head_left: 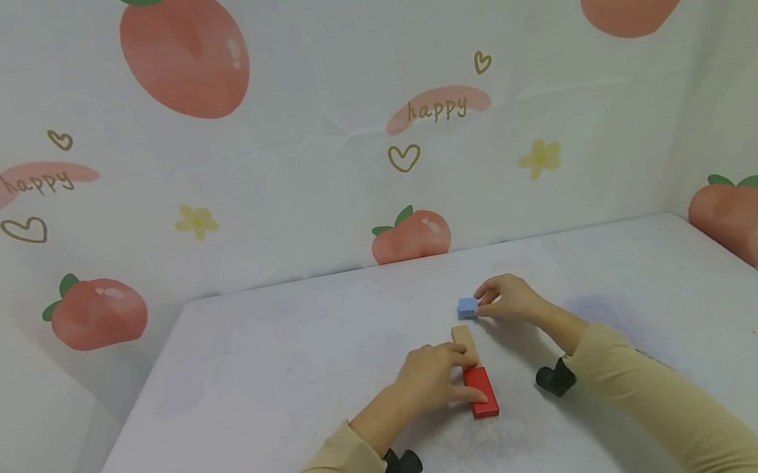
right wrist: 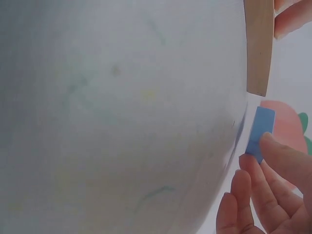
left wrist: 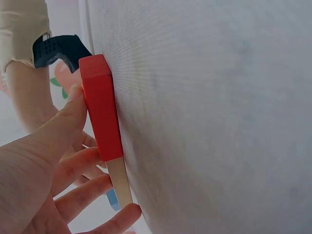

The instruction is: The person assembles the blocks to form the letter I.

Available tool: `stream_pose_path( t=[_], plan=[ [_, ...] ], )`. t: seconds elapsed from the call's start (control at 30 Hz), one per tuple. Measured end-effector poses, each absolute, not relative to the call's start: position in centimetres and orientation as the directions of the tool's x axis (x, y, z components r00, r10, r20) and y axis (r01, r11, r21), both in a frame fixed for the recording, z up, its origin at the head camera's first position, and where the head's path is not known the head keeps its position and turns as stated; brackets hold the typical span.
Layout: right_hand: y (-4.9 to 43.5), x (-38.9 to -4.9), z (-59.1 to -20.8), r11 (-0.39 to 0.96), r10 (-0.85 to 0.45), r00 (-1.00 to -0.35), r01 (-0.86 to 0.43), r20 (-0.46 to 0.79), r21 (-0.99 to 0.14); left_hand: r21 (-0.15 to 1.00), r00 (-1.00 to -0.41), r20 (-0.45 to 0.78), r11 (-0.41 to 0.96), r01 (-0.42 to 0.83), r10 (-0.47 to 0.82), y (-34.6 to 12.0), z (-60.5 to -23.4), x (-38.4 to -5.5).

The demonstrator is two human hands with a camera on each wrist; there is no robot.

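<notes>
My right hand [head_left: 509,300] pinches a small blue block [head_left: 468,307] between thumb and fingertips, beyond the far end of a short row. In the right wrist view the blue block [right wrist: 262,127] stands a small gap away from the end of a plain wooden block [right wrist: 259,53]. A longer red block [head_left: 481,394] lies end to end with the wooden block [head_left: 462,336], nearer to me. My left hand [head_left: 435,379] reaches over both from the left. Its thumb lies on the red block [left wrist: 101,112], and its other fingers, spread, touch the wooden block [left wrist: 120,180] and the seam.
The blocks lie on a white-covered table [head_left: 259,376]. A white cloth backdrop [head_left: 316,53] printed with fruit, hearts and flowers rises behind the table's far edge. Black wrist devices [head_left: 402,467] sit below both sleeves.
</notes>
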State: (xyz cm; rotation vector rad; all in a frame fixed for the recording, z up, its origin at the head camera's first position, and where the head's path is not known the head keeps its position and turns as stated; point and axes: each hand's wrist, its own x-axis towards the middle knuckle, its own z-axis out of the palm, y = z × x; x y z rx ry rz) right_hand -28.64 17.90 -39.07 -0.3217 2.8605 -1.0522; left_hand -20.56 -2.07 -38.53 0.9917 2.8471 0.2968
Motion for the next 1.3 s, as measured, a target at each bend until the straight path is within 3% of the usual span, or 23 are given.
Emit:
stream_pose_path(
  t=[1.3],
  plan=[
    [16.7, -28.9, -39.1, 0.731, -0.243, -0.970, -0.187, 0.006, -0.656, 0.226, -0.785, -0.045, 0.771, 0.595, 0.618, -2.1, -38.6, -20.6]
  ],
)
